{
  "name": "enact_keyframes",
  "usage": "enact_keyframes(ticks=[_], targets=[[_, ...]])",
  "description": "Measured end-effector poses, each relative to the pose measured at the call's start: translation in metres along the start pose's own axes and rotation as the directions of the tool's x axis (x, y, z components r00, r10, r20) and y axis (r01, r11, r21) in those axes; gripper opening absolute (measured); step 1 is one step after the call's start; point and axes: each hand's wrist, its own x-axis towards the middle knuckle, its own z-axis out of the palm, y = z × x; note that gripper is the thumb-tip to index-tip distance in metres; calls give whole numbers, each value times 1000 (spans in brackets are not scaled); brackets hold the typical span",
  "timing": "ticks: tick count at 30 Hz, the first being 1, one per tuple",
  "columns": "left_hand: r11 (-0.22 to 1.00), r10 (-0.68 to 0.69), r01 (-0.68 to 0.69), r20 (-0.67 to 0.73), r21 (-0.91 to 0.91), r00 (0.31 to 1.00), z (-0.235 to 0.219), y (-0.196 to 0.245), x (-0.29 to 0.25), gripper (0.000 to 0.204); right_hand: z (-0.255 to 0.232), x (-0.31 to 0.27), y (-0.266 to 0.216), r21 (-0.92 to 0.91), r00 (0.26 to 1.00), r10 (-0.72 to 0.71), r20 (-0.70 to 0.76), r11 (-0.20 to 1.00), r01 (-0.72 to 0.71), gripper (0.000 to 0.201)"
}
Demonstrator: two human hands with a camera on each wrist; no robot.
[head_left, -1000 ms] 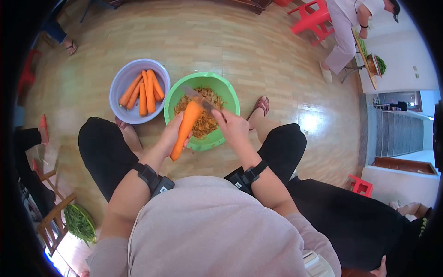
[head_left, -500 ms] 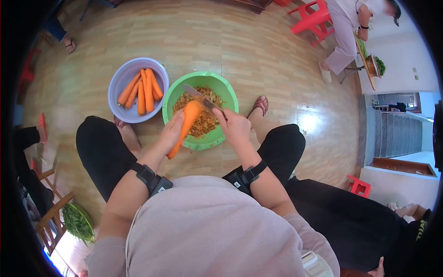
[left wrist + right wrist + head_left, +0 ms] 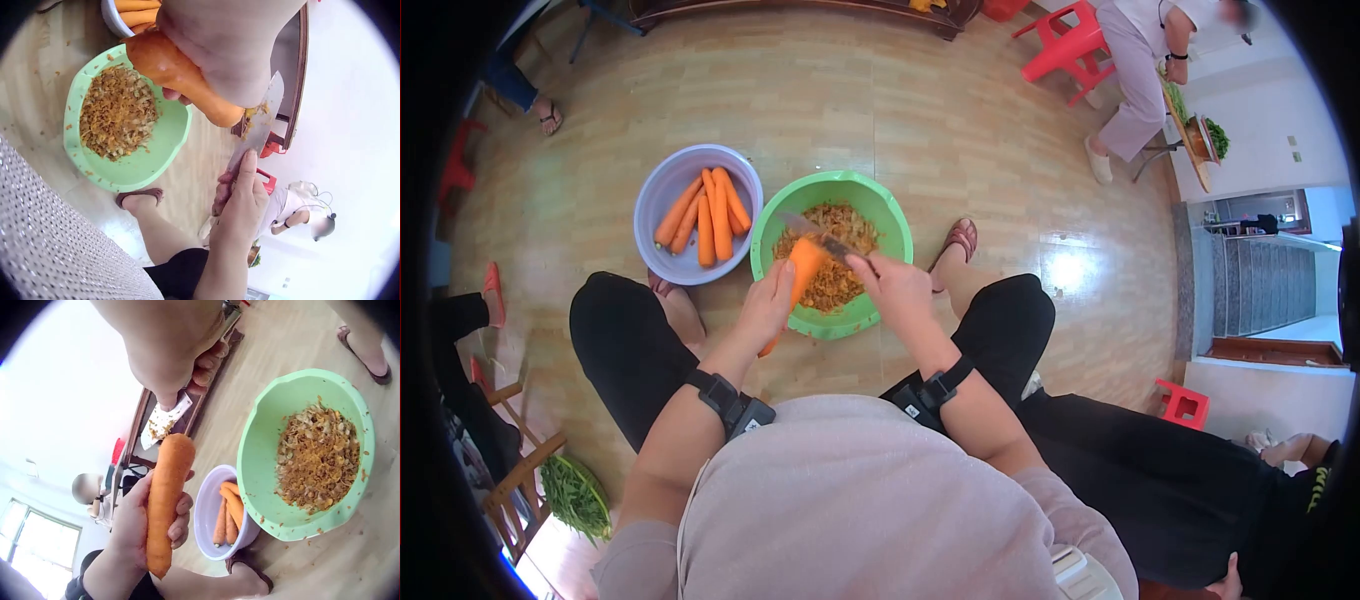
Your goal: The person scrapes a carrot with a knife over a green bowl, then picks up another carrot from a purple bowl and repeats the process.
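Observation:
The left hand (image 3: 768, 302) grips a large orange carrot (image 3: 804, 268), its thick end pointing away from the body over the green basin (image 3: 892, 208). In the right wrist view fingers wrap round the carrot (image 3: 167, 500). The right hand (image 3: 898, 288) holds a knife (image 3: 828, 240) by its handle, the blade at the carrot's thick end. Orange scraps cling to the blade (image 3: 257, 122) in the left wrist view. Brown and orange shreds (image 3: 319, 456) lie in the basin below.
Left of the green basin, a lavender basin (image 3: 647, 250) holds several carrots (image 3: 718, 215). The person's feet stand beside the basins. Other people sit or stand around; red stools (image 3: 1072, 48) are at the upper right, greens in a basket (image 3: 575, 490) at the lower left.
Both basins appear slightly lower in the head view. The carrot's thick end and both hands have shifted slightly left and down, and the knife blade now lies against that end.

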Motion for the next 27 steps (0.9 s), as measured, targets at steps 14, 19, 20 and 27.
enact_keyframes(ticks=[14,19,20,27], targets=[[998,31,-30,34,-56,999,-2,-8,0,54,-2,1,3,93,999,40,4,995,-41,47],[998,47,-46,30,-46,998,0,1,-4,56,-3,0,-2,234,982,102,158,962,-138,47],[997,74,-74,-14,-16,997,1,2,-5,56,-2,2,1,212,982,113,152,967,-144,48],[982,187,-185,-96,24,978,4,-22,10,56,-6,5,7,161,988,142,65,975,-151,49]])
